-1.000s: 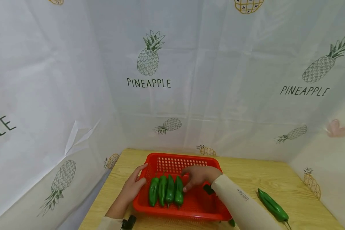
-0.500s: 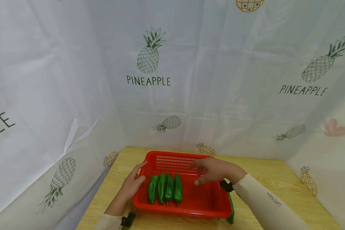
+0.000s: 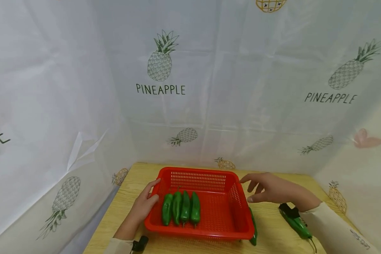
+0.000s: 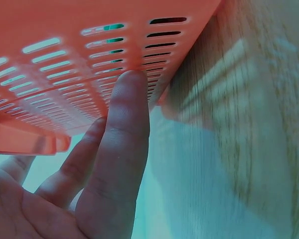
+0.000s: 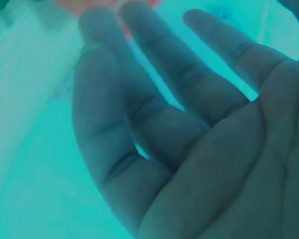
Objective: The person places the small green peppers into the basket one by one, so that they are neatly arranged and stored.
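Note:
A red plastic basket point(image 3: 206, 233) with slotted walls stands on the table. Several long green peppers point(image 3: 176, 208) lie side by side in its left half. My left hand point(image 3: 143, 204) rests at the basket's left rim; in the left wrist view its straight fingers point(image 4: 127, 124) touch the outer slotted wall. My right hand point(image 3: 273, 188) hovers just right of the basket, holding nothing, with its fingers spread and slightly bent. One green pepper point(image 3: 254, 231) lies against the basket's right side, partly hidden by it. Another pepper point(image 3: 296, 224) lies farther right, partly covered by the black wrist camera.
The wooden table point(image 3: 266, 225) reaches back to a white curtain point(image 3: 203, 106) printed with pineapples. The curtain also hangs along both sides. Table surface shows left of the basket and between the basket and the far right pepper.
My right hand has let go of the pepper in the basket and moved right, out over the basket's right rim. My left hand stays at the left rim.

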`<state>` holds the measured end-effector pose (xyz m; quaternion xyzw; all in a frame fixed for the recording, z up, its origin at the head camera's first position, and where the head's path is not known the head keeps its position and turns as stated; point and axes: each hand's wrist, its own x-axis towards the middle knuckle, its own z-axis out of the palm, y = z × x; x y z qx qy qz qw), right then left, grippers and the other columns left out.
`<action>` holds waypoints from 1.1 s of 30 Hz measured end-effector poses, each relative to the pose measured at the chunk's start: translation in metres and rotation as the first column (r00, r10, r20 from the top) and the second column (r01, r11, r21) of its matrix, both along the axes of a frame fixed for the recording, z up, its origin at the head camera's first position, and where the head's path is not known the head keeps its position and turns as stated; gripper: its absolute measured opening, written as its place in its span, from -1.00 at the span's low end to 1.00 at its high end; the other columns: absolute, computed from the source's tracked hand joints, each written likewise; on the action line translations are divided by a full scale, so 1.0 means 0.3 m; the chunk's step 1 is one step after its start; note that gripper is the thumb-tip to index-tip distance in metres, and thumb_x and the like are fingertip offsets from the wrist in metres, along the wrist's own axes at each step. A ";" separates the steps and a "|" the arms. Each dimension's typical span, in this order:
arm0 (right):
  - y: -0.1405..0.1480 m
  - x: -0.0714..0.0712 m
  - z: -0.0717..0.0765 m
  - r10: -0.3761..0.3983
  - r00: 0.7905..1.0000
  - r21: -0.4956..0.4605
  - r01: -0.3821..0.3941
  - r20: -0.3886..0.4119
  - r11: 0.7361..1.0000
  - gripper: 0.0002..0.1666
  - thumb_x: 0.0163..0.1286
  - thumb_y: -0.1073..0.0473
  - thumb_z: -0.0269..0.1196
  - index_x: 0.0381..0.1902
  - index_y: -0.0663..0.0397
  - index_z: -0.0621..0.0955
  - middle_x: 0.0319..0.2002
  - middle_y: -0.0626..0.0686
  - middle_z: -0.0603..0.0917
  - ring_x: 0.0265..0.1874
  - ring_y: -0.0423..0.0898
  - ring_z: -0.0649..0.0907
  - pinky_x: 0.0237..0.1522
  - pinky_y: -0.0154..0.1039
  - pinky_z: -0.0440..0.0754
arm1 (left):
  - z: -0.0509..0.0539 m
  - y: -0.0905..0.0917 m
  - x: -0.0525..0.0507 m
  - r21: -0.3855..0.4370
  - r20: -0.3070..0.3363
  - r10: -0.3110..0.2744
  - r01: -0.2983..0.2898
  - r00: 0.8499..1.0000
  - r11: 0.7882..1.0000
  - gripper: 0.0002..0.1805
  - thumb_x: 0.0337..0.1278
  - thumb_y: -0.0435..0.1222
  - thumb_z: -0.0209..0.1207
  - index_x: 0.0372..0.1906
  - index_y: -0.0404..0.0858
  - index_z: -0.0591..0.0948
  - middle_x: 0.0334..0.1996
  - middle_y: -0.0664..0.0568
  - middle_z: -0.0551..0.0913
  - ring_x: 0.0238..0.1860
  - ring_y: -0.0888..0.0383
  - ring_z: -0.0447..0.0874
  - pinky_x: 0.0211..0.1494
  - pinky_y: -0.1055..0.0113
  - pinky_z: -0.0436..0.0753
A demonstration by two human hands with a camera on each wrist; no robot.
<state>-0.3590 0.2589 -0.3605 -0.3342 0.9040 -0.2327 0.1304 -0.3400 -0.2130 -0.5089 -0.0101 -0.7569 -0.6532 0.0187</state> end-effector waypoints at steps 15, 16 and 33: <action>0.396 0.031 -0.115 -0.101 0.984 0.028 0.098 0.148 0.995 -0.19 0.34 0.07 0.51 0.46 0.05 0.44 0.06 0.20 0.65 -0.24 -0.10 0.76 -0.25 -0.19 0.74 | -0.008 -0.006 -0.004 -0.003 -0.002 0.007 -0.007 1.000 1.000 -0.27 0.30 -0.35 0.10 0.55 0.17 0.42 -0.01 -0.21 0.73 -0.24 -0.09 0.79 -0.31 -0.01 0.82; 0.420 0.030 -0.122 -0.115 0.982 0.049 0.109 0.150 0.993 -0.19 0.33 0.09 0.52 0.46 0.03 0.45 0.06 0.20 0.64 -0.24 -0.10 0.75 -0.27 -0.18 0.73 | -0.008 -0.005 -0.003 -0.002 0.000 0.008 -0.008 1.000 1.000 -0.27 0.29 -0.35 0.10 0.55 0.17 0.42 0.00 -0.21 0.73 -0.24 -0.10 0.79 -0.31 -0.01 0.82; 0.636 -0.021 -0.304 -0.075 0.929 0.027 0.070 0.362 0.997 -0.15 0.51 0.20 0.33 0.61 0.13 0.22 0.10 0.27 0.61 0.01 0.08 0.68 -0.19 -0.16 0.69 | -0.015 -0.011 -0.006 0.018 0.005 0.003 -0.003 1.000 1.000 -0.28 0.32 -0.35 0.09 0.56 0.15 0.40 0.02 -0.23 0.72 -0.23 -0.12 0.80 -0.30 -0.04 0.82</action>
